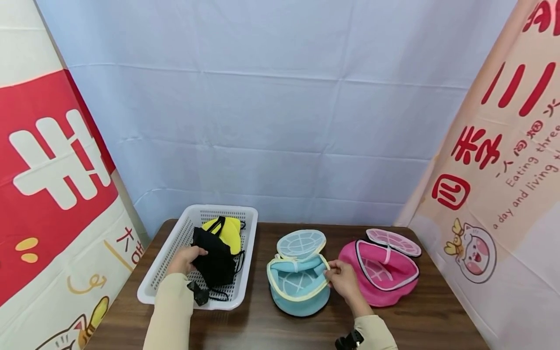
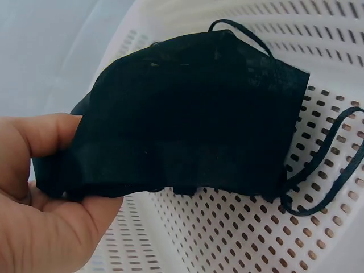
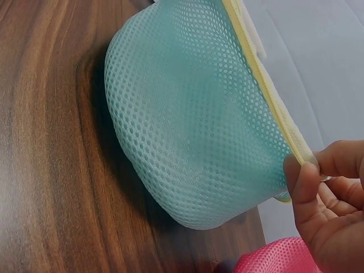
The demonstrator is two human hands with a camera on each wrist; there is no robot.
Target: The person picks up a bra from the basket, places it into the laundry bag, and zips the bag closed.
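Over the white basket [image 1: 146, 286], my left hand [image 1: 185, 260] pinches one end of a black garment [image 1: 214, 257] with thin straps. In the left wrist view the black garment [image 2: 187, 119] hangs in a rounded, cup-like shape, with a strap loop at its right. Part of a yellow piece of cloth [image 1: 232, 233] shows behind it in the basket. My right hand [image 1: 344, 279] pinches the yellow-trimmed rim of a light blue mesh laundry bag [image 1: 299, 306], whose lid stands open at the back. In the right wrist view, thumb and finger hold the zipper edge [image 3: 273, 102].
A pink mesh laundry bag [image 1: 376, 289], its lid also folded back, sits right of the blue one, close by my right hand. All stand on a dark wooden table [image 1: 258, 330]. A pale cloth backdrop [image 1: 271, 121] hangs behind, with printed cloths at both sides.
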